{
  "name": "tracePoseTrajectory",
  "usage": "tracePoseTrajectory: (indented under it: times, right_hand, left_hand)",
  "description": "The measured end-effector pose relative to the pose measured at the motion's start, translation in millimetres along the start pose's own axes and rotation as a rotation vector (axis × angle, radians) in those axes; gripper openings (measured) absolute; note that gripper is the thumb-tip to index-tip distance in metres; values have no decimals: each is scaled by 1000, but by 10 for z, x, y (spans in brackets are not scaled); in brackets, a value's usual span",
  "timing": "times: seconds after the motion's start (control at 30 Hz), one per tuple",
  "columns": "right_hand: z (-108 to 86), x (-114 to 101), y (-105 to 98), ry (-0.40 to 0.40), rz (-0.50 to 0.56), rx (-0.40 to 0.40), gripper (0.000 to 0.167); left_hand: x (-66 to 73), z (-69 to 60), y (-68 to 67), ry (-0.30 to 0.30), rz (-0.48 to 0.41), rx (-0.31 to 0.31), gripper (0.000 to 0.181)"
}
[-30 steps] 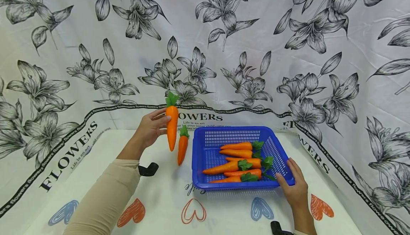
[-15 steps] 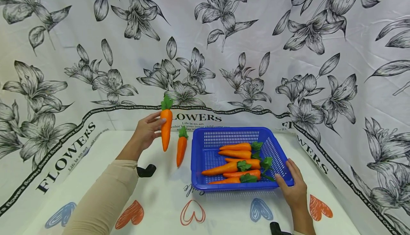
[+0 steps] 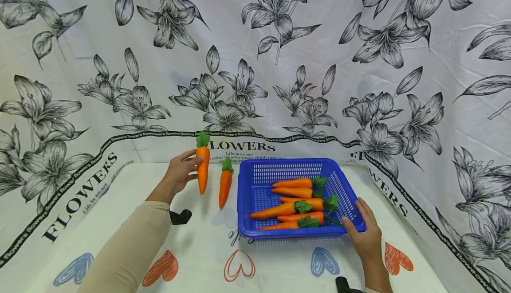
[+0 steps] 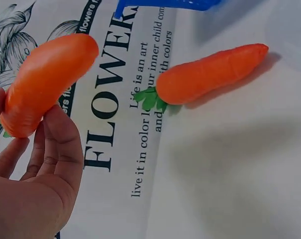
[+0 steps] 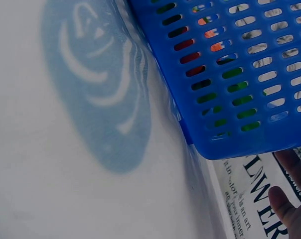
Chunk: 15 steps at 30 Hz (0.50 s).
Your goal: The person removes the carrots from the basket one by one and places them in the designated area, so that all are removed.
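Note:
In the head view, my left hand (image 3: 181,172) pinches an orange carrot (image 3: 202,171) with green leaves between thumb and fingers. The carrot hangs above the table, leaves up and tip down. The left wrist view shows that hand (image 4: 38,174) holding the carrot (image 4: 53,74) at its thick end. A second carrot (image 3: 225,187) lies on the table between this hand and a blue basket (image 3: 265,231). Several carrots (image 3: 275,211) lie inside the basket, most with leaves toward the right. Spread fingers and thumb of my right hand (image 3: 366,233) touch the basket's near right corner.
A white cloth with printed hearts covers the table (image 3: 199,244). Behind stands a white curtain (image 3: 239,36) with black flower prints. Black devices (image 3: 180,216) sit at both wrists. The right wrist view shows the slotted basket wall (image 5: 230,89) up close.
My left hand has moved left and then slightly down with the carrot, farther from the carrot on the table. The right hand stays at the basket's corner.

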State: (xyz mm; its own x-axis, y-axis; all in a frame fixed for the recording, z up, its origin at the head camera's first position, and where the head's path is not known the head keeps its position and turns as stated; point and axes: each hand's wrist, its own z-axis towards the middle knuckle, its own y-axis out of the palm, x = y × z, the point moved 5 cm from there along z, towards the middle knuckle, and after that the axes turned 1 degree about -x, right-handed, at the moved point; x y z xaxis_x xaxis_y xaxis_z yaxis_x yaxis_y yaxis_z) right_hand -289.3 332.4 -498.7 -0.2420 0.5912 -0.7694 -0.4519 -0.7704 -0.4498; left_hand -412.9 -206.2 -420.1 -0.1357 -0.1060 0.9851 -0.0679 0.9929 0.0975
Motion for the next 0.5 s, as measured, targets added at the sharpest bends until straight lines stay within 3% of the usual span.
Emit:
tracePoseTrajectory:
  times: [0.5]
  right_hand:
    - [-1, -25, 1, 1, 10, 1, 63]
  left_hand:
    - [-249, 117, 27, -12, 124, 2, 67]
